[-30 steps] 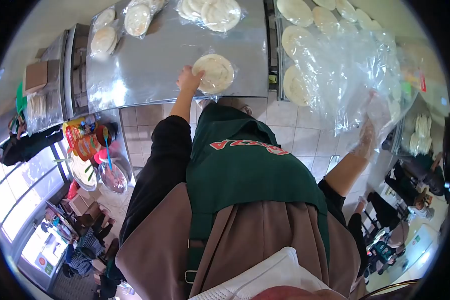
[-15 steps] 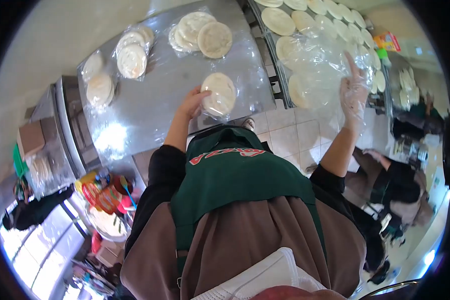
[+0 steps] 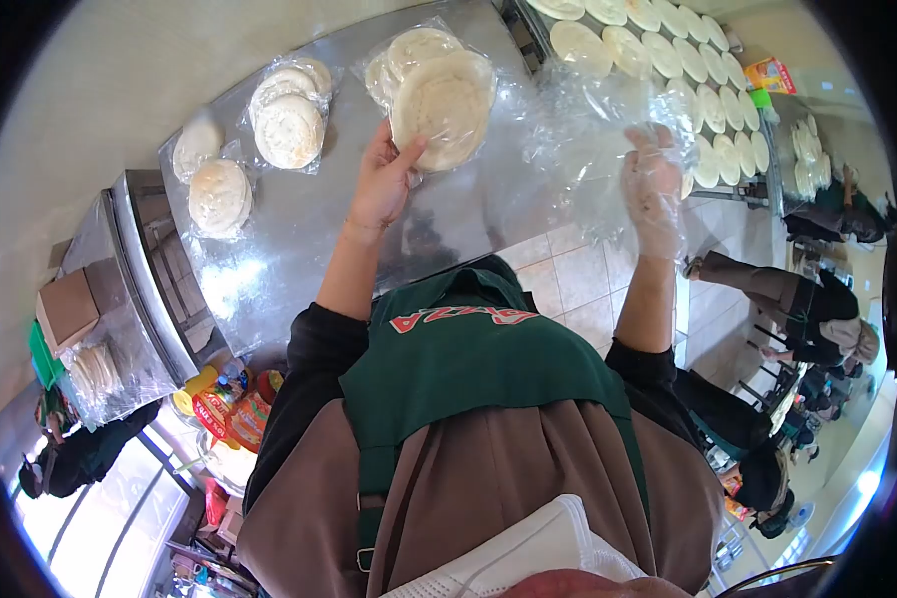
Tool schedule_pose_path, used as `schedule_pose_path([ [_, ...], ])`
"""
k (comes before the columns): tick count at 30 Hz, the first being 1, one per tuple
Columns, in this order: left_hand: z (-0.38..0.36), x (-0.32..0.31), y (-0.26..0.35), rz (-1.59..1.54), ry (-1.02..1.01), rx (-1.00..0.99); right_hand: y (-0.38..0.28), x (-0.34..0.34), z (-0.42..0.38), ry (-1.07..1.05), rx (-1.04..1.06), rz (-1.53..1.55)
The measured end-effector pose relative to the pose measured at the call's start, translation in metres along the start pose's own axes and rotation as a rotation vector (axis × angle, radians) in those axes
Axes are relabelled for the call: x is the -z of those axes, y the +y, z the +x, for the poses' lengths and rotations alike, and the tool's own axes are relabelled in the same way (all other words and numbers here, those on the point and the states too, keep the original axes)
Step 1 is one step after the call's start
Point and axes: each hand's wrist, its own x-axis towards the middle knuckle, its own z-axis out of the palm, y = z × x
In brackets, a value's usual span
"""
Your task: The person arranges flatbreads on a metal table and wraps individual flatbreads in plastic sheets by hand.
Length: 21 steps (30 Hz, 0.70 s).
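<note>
My left hand (image 3: 384, 184) pinches the near edge of a bagged round pizza base (image 3: 444, 112), thumb on top. That base overlaps a stack of bagged pizza bases (image 3: 421, 48) on the metal table (image 3: 354, 234). My right hand (image 3: 654, 189), in a clear plastic glove, is closed on a clear plastic bag (image 3: 578, 135) that spreads out to its left, between the table and the rack. The bag looks crumpled and see-through.
More bagged pizza bases (image 3: 289, 130) and another stack (image 3: 219, 197) lie on the table's left. Rows of unwrapped bases (image 3: 661, 55) cover the rack at the right. A cardboard box (image 3: 68, 309) stands far left. People (image 3: 817, 309) are at the right.
My left hand has moved forward with the bagged base, up to the rear stack. My right hand has come left with the plastic bag, its raised fingers now curled in.
</note>
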Motion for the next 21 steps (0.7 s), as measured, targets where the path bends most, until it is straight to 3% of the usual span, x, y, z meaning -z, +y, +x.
schedule_pose_path([
  [5,0.005,-0.011,0.010,-0.101,-0.051,-0.087,-0.008,-0.018,0.011,0.012,0.026,0.125],
  [14,0.009,-0.016,0.027,-0.346,-0.075,-0.041,-0.009,-0.017,0.025,0.085,0.033,0.067],
  [18,0.008,-0.020,0.027,-0.324,-0.058,-0.062,-0.009,-0.007,0.025,0.158,0.049,0.096],
  [20,0.004,-0.033,0.025,-0.059,-0.021,-0.260,-0.015,-0.004,0.023,0.210,0.012,0.121],
  [21,0.003,-0.043,0.022,-0.058,-0.028,-0.262,-0.020,-0.003,0.023,0.216,0.010,0.119],
])
